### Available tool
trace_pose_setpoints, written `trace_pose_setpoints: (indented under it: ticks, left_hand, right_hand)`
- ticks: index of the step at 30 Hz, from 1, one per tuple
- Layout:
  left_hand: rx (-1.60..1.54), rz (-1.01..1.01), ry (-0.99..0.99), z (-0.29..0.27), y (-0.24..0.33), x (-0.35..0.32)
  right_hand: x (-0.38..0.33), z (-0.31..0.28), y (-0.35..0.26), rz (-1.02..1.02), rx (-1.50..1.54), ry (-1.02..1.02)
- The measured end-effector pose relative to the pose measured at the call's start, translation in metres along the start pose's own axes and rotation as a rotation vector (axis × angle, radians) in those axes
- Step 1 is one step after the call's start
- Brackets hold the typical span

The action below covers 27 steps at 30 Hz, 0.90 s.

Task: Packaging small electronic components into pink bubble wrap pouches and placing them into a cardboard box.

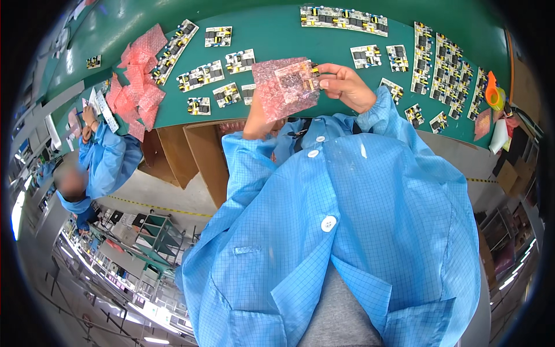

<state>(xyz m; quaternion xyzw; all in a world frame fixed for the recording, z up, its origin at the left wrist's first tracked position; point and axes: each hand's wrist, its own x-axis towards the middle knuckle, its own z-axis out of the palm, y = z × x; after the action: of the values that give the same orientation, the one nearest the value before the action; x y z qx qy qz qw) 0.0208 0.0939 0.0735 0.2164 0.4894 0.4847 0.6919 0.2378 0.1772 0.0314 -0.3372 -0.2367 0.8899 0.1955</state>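
A pink bubble-wrap bag (267, 87) is held up over the near edge of the green table, with a circuit board (299, 82) mostly inside it. The board shows through the clear film, and its right end sticks out at the bag's opening. My right hand (350, 87) pinches that end between thumb and fingers. From below, my left hand (258, 120) reaches up behind the bag and supports it; the bag hides its fingers. Just left of the bag, a loose board (240, 60) lies on the table, and another board (248, 93) is partly covered.
Rows of circuit boards (445, 72) lie at the right, with a joined strip (344, 21) at the back. Pink bubble bags (136, 81) are heaped at the left. A co-worker (107, 151) sits beyond them. Cardboard boxes (202, 153) stand below the edge; a tape dispenser (495, 95) is far right.
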Motion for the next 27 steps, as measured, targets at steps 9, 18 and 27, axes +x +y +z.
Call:
trace_pose_setpoints:
  ticks: [9,18,27]
  left_hand:
    - [-0.011,0.155,0.14,-0.002,-0.031,0.003]
    - [0.363,0.303,0.147,-0.02,-0.033,0.001]
    - [0.371,0.319,0.221,-0.018,-0.034,0.005]
  right_hand:
    - [-0.001,0.006,-0.005,0.03,0.007,-0.084]
    - [-0.003,0.045,-0.014,-0.005,-0.082,0.012]
    - [-0.004,0.052,-0.013,-0.022,-0.113,0.085]
